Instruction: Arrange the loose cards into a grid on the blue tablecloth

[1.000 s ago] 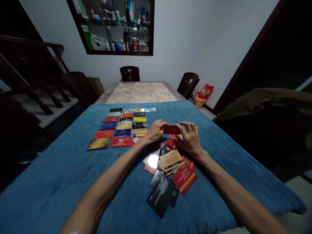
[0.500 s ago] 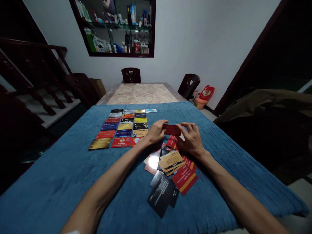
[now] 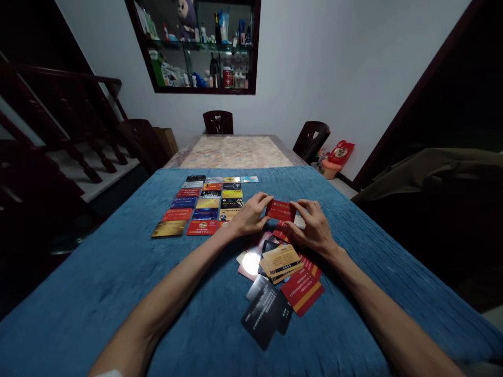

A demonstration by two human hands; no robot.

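From the head view, both bare arms reach forward over the blue cloth and meet near the middle. The left hand comes in from the left, palm turned down, with its fingers bent and pinching the left end of a red card. The right hand comes in from the right, its fingers curled and pinching the right end of the same card. The card is held up above the cloth, between the two hands, with its printed face tipped toward the camera.

Right under the hands lies a messy pile of cards, red, tan and black, lying on top of each other. A black card lies at the near end of it.

To the left of the hands, cards sit flat in neat rows on the cloth. The left wrist covers a bit of the nearest row.
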